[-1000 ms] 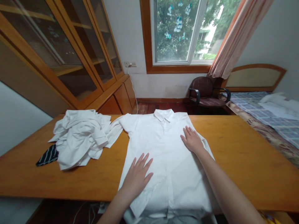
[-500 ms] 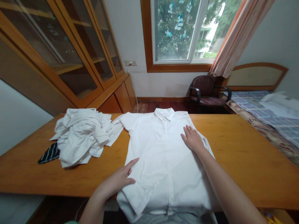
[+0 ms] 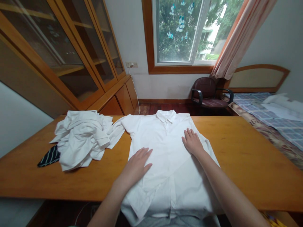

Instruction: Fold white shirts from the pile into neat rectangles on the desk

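Observation:
A white collared shirt [image 3: 165, 148] lies spread face up on the wooden table [image 3: 248, 157], its hem hanging over the near edge. My left hand [image 3: 136, 165] rests flat on the shirt's lower left part, fingers stretched out and together. My right hand [image 3: 192, 142] lies flat on the shirt's right side, fingers spread. Neither hand holds anything.
A heap of crumpled white garments [image 3: 80, 138] sits on the table's left, with a dark striped cloth [image 3: 49, 156] at its edge. Behind the table stand a glass-door cabinet [image 3: 59, 53], a dark chair [image 3: 208, 93] under the window and a bed [image 3: 272, 116] to the right.
My left hand slid off to the shirt's left edge, then came back up onto the shirt, flat again. My right hand stayed in place.

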`<state>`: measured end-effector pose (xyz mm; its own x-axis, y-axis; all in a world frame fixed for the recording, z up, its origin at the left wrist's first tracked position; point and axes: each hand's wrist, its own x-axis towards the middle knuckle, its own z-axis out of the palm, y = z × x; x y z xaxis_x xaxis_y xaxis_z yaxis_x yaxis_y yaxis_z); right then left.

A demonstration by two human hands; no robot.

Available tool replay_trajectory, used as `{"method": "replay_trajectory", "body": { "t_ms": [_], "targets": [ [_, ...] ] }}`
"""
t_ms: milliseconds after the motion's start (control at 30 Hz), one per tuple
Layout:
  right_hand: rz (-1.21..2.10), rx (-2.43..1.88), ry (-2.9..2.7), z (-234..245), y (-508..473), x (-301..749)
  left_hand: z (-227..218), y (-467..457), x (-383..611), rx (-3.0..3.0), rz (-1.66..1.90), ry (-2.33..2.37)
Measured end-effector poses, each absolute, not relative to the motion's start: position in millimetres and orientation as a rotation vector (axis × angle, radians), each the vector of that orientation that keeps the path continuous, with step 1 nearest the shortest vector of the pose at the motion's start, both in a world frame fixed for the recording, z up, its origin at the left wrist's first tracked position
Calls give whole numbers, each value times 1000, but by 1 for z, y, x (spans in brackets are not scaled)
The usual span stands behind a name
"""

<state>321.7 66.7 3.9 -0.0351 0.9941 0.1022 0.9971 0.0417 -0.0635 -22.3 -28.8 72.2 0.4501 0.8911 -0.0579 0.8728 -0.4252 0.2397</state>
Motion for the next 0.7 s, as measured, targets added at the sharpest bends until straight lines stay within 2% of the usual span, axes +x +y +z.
{"method": "replay_trajectory", "body": {
  "t_ms": [233, 367, 700],
  "targets": [
    [2, -1783, -2304, 2, 27, 262, 36, 5, 30, 2649, 198, 1545],
    [-1, -1753, -2300, 4, 14, 255, 20, 6, 31, 2720, 243, 1579],
    [-21, -1702, -2327, 8, -17, 256, 12, -37, 21, 2775, 294, 1641]
  ]
}}
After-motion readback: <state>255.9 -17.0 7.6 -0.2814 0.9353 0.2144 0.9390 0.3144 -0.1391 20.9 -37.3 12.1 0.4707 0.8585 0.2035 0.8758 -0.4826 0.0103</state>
